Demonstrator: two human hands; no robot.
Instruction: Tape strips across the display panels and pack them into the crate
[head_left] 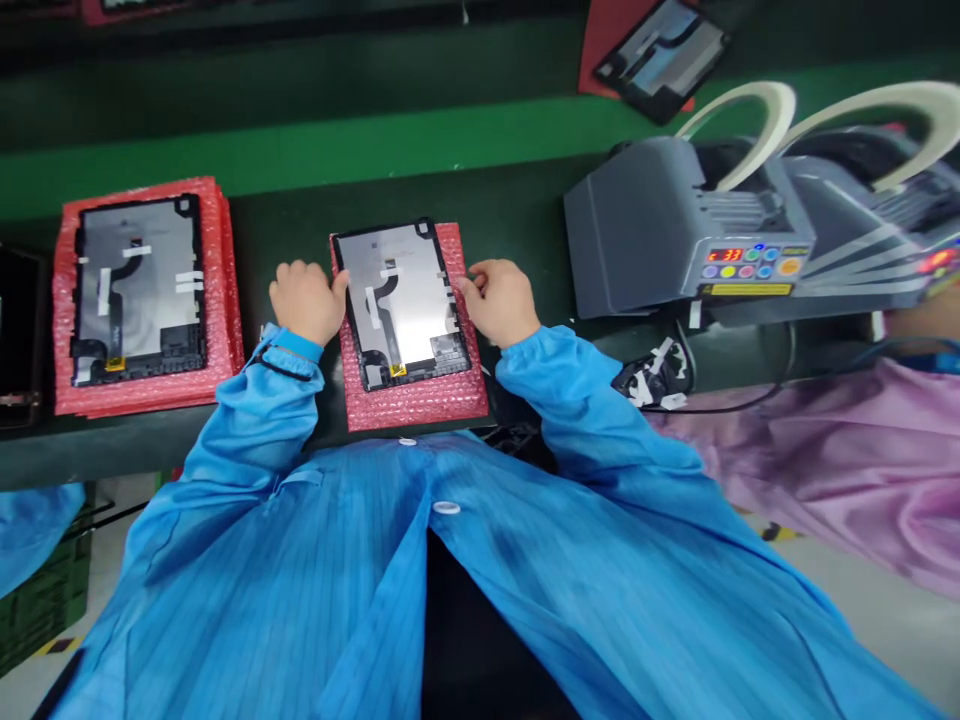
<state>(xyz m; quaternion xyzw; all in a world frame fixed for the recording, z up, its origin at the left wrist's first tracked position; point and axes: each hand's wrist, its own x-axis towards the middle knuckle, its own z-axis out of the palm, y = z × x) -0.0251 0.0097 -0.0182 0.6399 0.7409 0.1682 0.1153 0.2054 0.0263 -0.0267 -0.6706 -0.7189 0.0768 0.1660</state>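
Flanking panel (415,300) on red wrap (420,408) with left grip (306,303) loosely spread, clasping nothing, and right grip (505,303) half-curled at edge; cannot tell whether pinching there.

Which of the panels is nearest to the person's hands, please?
The middle panel, between the left hand and right hand. The left panel lies on a red stack; the far panel lies at upper right.

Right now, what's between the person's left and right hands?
The head view shows a flat panel on red bubble wrap between the left hand and right hand.
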